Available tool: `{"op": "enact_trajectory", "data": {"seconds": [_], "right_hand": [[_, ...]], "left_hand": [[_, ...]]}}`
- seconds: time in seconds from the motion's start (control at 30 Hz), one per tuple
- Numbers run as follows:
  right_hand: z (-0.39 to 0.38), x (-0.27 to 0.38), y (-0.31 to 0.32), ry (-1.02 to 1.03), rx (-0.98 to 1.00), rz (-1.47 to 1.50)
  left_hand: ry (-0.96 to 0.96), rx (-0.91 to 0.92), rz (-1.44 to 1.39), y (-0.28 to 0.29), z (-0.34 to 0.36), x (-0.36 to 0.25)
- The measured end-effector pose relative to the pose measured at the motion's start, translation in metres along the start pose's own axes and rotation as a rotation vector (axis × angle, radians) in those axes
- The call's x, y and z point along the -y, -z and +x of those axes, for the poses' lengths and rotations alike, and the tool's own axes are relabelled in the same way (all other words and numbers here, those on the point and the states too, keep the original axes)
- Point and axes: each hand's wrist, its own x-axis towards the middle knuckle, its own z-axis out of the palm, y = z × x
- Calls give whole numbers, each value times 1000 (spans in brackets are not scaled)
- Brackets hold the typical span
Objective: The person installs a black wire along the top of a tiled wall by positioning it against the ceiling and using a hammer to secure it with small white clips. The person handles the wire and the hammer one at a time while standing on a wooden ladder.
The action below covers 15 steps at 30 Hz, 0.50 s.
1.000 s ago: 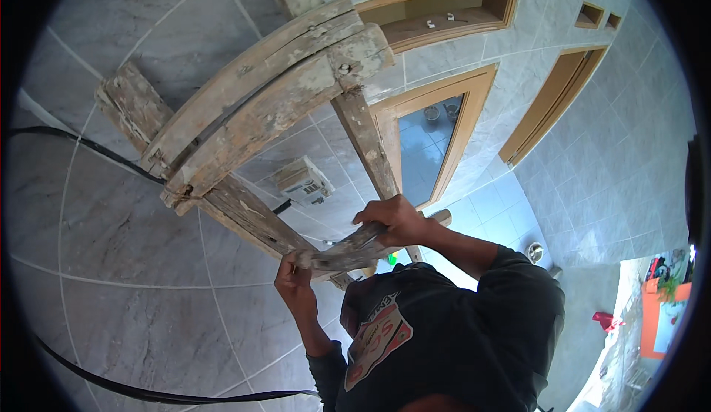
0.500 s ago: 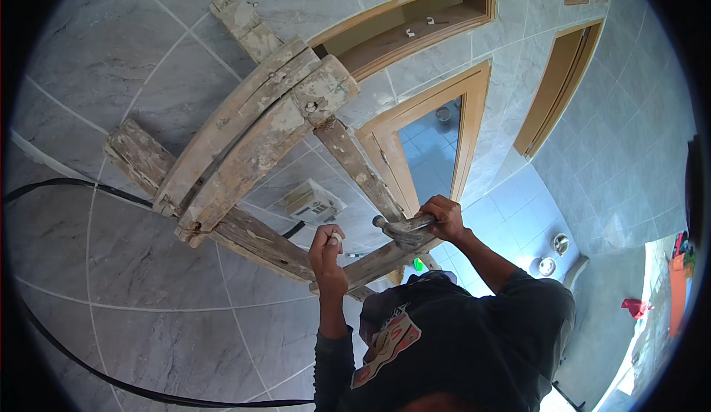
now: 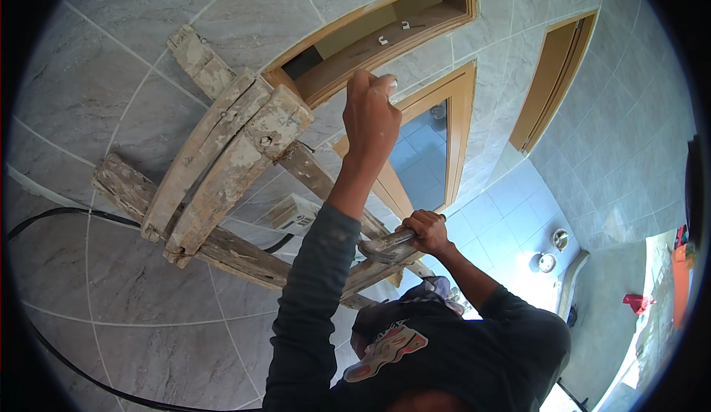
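Note:
My left hand is raised in front of the tiled wall, near the lower edge of the wood-framed niche. Its fingers are closed in a pinch on a small white piece, mostly hidden by them. Lower and to the right, my right hand grips a hammer; the hammer lies against the upper part of a worn wooden ladder. Two small white clips lie on the niche's ledge.
A white electrical box sits on the wall behind the ladder, with a black cable running nearby. A wood-framed window or mirror and a doorway are to the right. Bowls stand on the tiled floor far below.
My left hand has risen from beside the ladder toward the niche, still pinching the white piece. My right hand and the hammer have shifted slightly down and left in view. The view has shifted too.

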Motion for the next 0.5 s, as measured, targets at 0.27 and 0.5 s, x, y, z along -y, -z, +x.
{"op": "enact_trajectory", "data": {"seconds": [0.27, 0.5], "right_hand": [[-1, 0, 0, -17, 0, 13], [-1, -3, -1, -22, 11, 27]], "left_hand": [[439, -299, -7, -42, 75, 71], [417, -267, 183, -48, 81, 105]]}}
